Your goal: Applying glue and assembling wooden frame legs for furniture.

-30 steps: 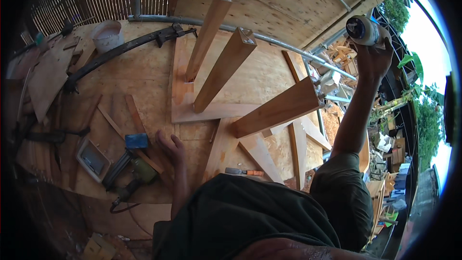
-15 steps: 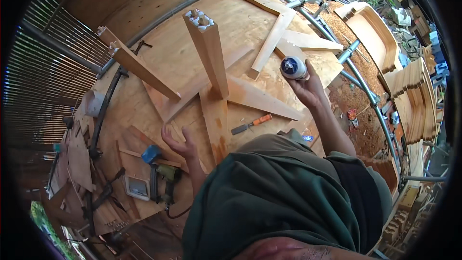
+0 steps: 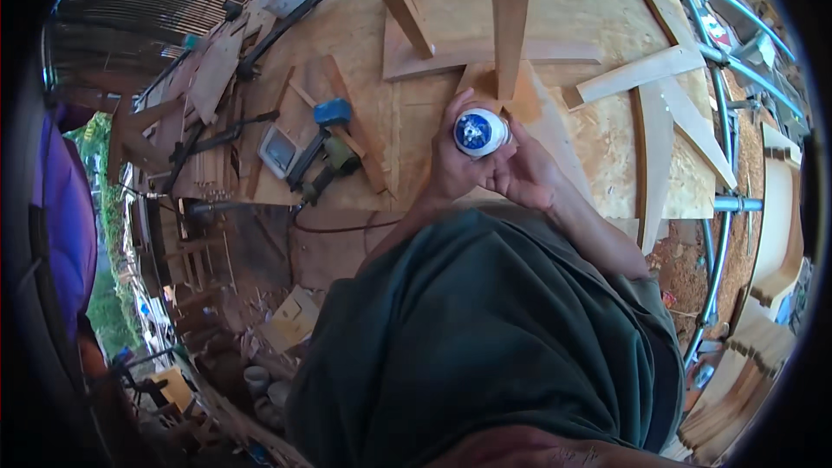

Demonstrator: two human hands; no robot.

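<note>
A white bottle (image 3: 497,133) with a blue cap smeared white is held in front of my body. My left hand (image 3: 449,160) curls round its left side, fingers closed on it. From the right, my right hand (image 3: 533,172) closes on the bottle too; some fingertips are hidden behind it. Just beyond the hands a wooden post (image 3: 511,22) stands upright on flat tapered boards. A second wooden post (image 3: 394,0) leans farther left, its foot by a long board (image 3: 537,54).
The plywood bench top (image 3: 407,126) carries a green power tool (image 3: 336,154) with a blue part and a hose, at left. Joined boards (image 3: 637,75) lie at right. Metal pipes (image 3: 712,277) edge the bench, with curved wooden parts (image 3: 776,217) beyond.
My right hand has brought the bottle left and closer to my body. My left hand, empty and open before, now grips it too. The whole view has turned.
</note>
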